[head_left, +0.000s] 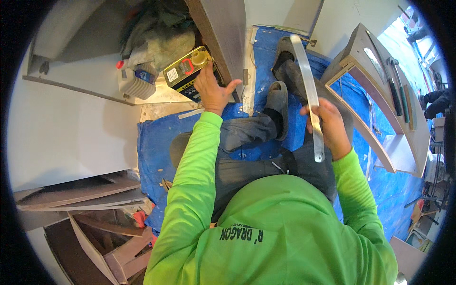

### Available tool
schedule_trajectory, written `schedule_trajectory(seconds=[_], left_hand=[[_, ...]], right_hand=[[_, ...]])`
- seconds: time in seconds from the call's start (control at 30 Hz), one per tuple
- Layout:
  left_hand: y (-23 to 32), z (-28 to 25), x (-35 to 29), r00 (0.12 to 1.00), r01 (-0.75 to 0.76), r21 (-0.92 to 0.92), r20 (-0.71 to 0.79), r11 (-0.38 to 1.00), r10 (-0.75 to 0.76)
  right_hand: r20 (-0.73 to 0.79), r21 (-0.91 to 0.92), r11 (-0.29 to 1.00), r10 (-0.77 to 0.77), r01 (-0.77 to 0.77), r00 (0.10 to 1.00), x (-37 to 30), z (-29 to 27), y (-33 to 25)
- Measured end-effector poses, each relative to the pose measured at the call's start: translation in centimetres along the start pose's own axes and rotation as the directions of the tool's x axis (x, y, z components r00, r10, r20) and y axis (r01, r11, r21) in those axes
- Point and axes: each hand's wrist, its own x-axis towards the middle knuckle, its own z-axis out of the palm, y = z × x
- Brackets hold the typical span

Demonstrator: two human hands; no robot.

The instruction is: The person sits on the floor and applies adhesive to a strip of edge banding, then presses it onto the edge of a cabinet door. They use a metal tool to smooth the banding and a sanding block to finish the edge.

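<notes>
In my right hand (332,124) is a long, flat, shiny metal strip (308,78) with a hole at its near end. My fingers close around its lower half, and its far end points away from me over my shoes. My left hand (212,91) reaches forward with fingers stretched out and thumb spread. Its fingertips are at the top of a rectangular metal can (177,77) with a red handle and a yellowish cap (200,58). Whether they touch the cap I cannot tell. The can stands inside an open cabinet.
A white plastic jug (135,83) with a red cap stands left of the can. The cabinet's edge panel (221,38) rises beside my left hand. On the right, a curved wooden frame (354,54) carries a hammer (395,88) and other tools. Blue sheeting (159,147) covers the floor; wooden pieces (85,190) lie lower left.
</notes>
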Motion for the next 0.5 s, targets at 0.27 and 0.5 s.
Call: schedule_trajectory(seconds=[0.27,0.5], left_hand=[[-1.4,1.9,-7.2,0.921,0.117,0.057,0.367,0.991,-0.13],[2.3,-1.3,-1.2,0.978,0.033,0.02,0.206,0.999,-0.037]], right_hand=[[-0.046,0.025,0.993,0.12,-0.119,0.992,-2.4,-0.2,2.7],[-0.037,0.003,0.978,0.208,-0.208,0.978,-2.1,0.6,4.4]])
